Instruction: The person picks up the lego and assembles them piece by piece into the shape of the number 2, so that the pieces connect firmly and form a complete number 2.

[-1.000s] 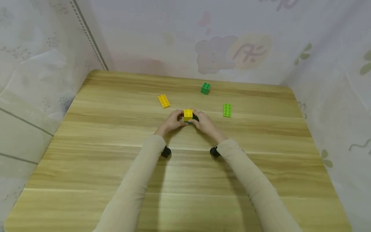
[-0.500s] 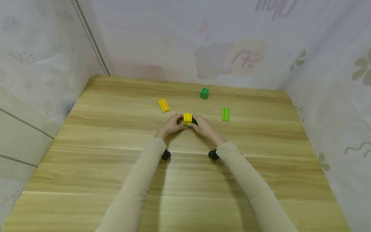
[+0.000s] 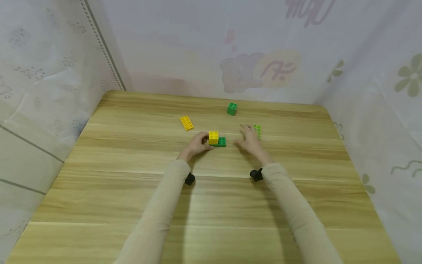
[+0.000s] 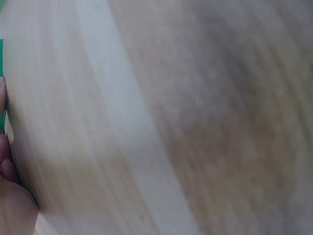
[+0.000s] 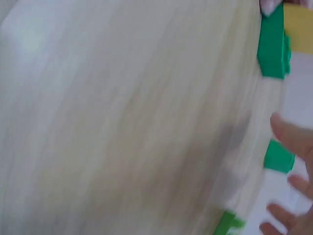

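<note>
In the head view a yellow square toy brick [image 3: 213,138] sits on the left part of a longer green brick [image 3: 222,142], whose right-hand studs are bare. My left hand [image 3: 197,143] grips this pair from the left, with the thumb at the near side. Only its fingers' edge shows in the left wrist view. My right hand [image 3: 250,141] is over the table right of the stack, fingers spread, holding nothing. It partly covers a flat light green brick [image 3: 258,132]; whether it touches it I cannot tell. The right wrist view shows this hand's fingers [image 5: 293,139] apart.
A flat yellow-orange brick [image 3: 187,123] lies behind my left hand. Farther back stands a small green square brick [image 3: 232,108]. The wooden table [image 3: 211,205] meets patterned cloth walls at the back and sides.
My right hand has let go of the stack and moved right to the flat light green brick, uncovering the green brick's right end. My left hand stays on the stack. The head view has shifted slightly.
</note>
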The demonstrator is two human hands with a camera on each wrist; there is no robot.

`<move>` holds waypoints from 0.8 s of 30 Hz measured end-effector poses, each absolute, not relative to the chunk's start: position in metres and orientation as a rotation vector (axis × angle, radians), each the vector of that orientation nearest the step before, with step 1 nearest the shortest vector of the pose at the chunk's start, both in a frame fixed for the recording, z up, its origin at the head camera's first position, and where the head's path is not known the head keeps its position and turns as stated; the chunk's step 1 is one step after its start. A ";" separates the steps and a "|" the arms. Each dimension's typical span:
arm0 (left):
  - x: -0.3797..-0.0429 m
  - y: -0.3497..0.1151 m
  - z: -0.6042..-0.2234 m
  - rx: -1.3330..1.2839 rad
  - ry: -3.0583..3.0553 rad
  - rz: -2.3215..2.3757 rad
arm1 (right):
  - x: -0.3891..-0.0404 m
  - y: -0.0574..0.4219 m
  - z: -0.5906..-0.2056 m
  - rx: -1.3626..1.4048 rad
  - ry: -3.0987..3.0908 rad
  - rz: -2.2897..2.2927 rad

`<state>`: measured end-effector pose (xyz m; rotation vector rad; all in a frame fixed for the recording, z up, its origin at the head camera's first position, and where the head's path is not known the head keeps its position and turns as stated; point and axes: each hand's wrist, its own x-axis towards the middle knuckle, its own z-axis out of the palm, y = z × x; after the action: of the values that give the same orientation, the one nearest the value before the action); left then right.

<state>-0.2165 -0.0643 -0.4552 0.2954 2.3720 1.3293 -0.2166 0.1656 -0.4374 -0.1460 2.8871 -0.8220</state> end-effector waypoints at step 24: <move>-0.214 -0.062 -0.455 0.303 2.414 1.284 | -0.224 0.193 -0.459 0.676 2.793 -0.966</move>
<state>-0.2139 -0.0622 -0.4545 0.3034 2.4142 1.2837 -0.2237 0.1934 -0.4586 0.6755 2.7927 -0.9660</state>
